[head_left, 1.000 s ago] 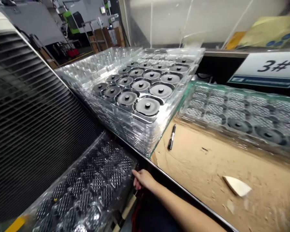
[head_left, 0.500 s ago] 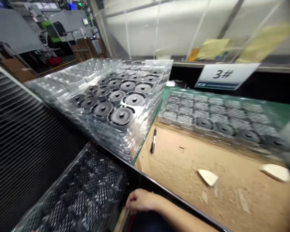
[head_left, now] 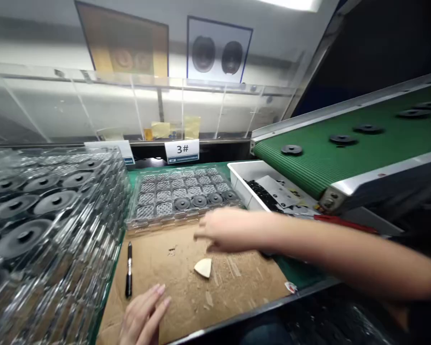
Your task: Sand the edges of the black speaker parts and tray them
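My left hand (head_left: 143,311) lies at the near edge of a brown cardboard sheet (head_left: 233,287), fingers stretched out flat and holding nothing, just right of a black marker (head_left: 129,268). My right hand (head_left: 219,230) reaches leftward over the cardboard, smeared by motion, so its fingers are unclear. It hovers just above a white wedge-shaped piece (head_left: 203,267) and in front of a clear blister tray (head_left: 154,199). That tray carries several black discs (head_left: 199,201) in its front row.
A tall stack of clear trays (head_left: 75,249) filled with black discs rises at the left. A white bin (head_left: 244,172) of dark parts sits right of the blister tray. A green conveyor (head_left: 345,153) carrying black discs slopes up at the right. A red-handled tool (head_left: 345,224) lies below it.
The view has swung right from the low tray beside the bench onto the bench itself. My right hand left that tray's edge and now reaches over the cardboard. My left hand has come into view.
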Demonstrator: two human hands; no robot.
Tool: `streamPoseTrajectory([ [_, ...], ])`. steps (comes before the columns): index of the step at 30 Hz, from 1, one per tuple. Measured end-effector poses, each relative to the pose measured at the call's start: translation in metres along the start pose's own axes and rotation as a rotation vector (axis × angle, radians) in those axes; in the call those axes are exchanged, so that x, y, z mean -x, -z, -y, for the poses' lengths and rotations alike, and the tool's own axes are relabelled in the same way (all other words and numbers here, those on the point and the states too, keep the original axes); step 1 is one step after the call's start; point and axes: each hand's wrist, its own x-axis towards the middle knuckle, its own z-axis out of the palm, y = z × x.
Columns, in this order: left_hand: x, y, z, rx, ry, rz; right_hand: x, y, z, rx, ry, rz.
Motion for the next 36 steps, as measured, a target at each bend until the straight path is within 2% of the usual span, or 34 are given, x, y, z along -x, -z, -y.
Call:
streamPoseTrajectory([
  [3, -0.012, -0.035, 0.003, 0.042, 0.376, 0.041, 0.016, 0.054, -0.076, 0.106, -0.223, -0.299],
  [5, -0.007, -0.056, 0.004, 0.014, 0.494, 0.063, 0.026, 0.08, -0.128, 0.163, -0.376, -0.521],
  [7, -0.001, -0.067, 0.006, 0.017, 0.538, 0.107, 0.038, 0.092, -0.174, 0.198, -0.522, -0.752],
  [9, 0.003, -0.068, 0.007, 0.051, 0.571, 0.154, 0.05, 0.088, -0.211, 0.209, -0.661, -0.957],
  [11, 0.002, -0.064, 0.006, 0.089, 0.616, 0.179, 0.062, 0.071, -0.237, 0.196, -0.772, -1.107],
  [13, -0.002, -0.059, 0.003, 0.122, 0.67, 0.192, 0.071, 0.049, -0.254, 0.171, -0.859, -1.201],
  [16, -0.008, -0.058, -0.002, 0.162, 0.751, 0.202, 0.081, 0.029, -0.267, 0.12, -0.96, -1.249],
  [19, -0.009, -0.059, -0.003, 0.208, 0.831, 0.196, 0.086, 0.032, -0.267, 0.058, -1.002, -1.245],
  [21, -0.008, -0.058, -0.002, 0.252, 0.882, 0.183, 0.085, 0.039, -0.257, 0.029, -0.972, -1.26],
  [23, -0.009, -0.055, -0.003, 0.308, 0.939, 0.162, 0.082, 0.038, -0.235, -0.014, -0.899, -1.27],
  [25, -0.011, -0.053, -0.007, 0.373, 1.005, 0.142, 0.073, 0.023, -0.201, -0.114, -0.777, -1.224],
  [27, -0.016, -0.052, -0.012, 0.453, 1.08, 0.139, 0.059, -0.009, -0.161, -0.279, -0.571, -1.066],
  [28, -0.02, -0.052, -0.015, 0.499, 1.114, 0.148, 0.048, -0.029, -0.14, -0.455, -0.357, -0.877],
  [29, -0.023, -0.052, -0.018, 0.542, 1.138, 0.161, 0.036, -0.052, -0.12, -0.5, -0.266, -0.782],
  [32, -0.031, -0.053, -0.018, 0.601, 1.13, 0.216, -0.008, -0.119, -0.077, -0.517, -0.167, -0.509],
  [34, -0.034, -0.051, -0.01, 0.549, 1.066, 0.249, -0.035, -0.154, -0.063, -0.524, -0.153, -0.433],
  [36, -0.035, -0.049, 0.002, 0.452, 0.981, 0.28, -0.054, -0.179, -0.058, -0.525, -0.164, -0.411],
])
